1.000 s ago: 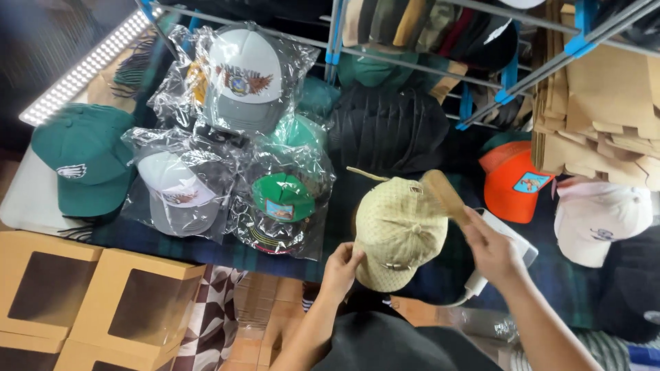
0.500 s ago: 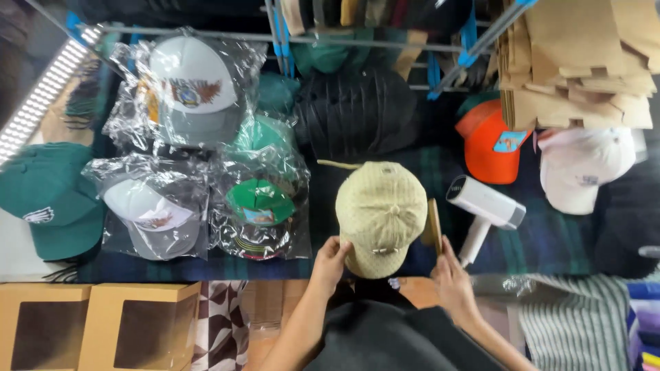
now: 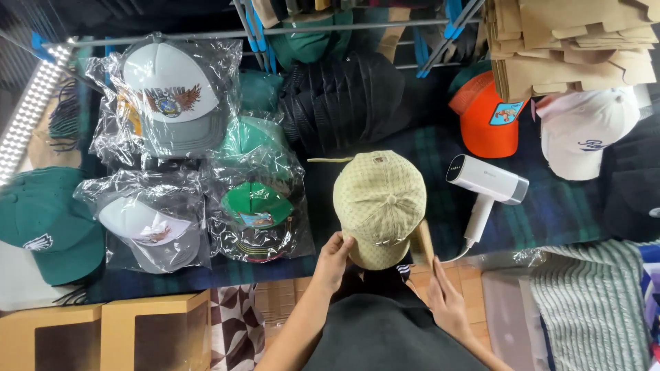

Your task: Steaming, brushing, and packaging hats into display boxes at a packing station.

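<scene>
The pale yellow-green woven cap [image 3: 379, 206] lies crown-up on the dark plaid-covered bench [image 3: 550, 213], its brim pointing back toward the person, so its long axis runs straight away from the body. The left hand [image 3: 335, 260] is the nearer one: its fingers are curled closed on the near left edge of the cap. The right hand [image 3: 445, 302], just below and right of the cap, lies fairly flat with fingers extended against a slim tan wooden-looking piece [image 3: 422, 242] that slants up beside the cap; whether it grips this I cannot tell. Right of the cap rests a white handheld steamer [image 3: 487, 187]; left of it, a green cap in crinkled clear plastic [image 3: 256, 213].
</scene>
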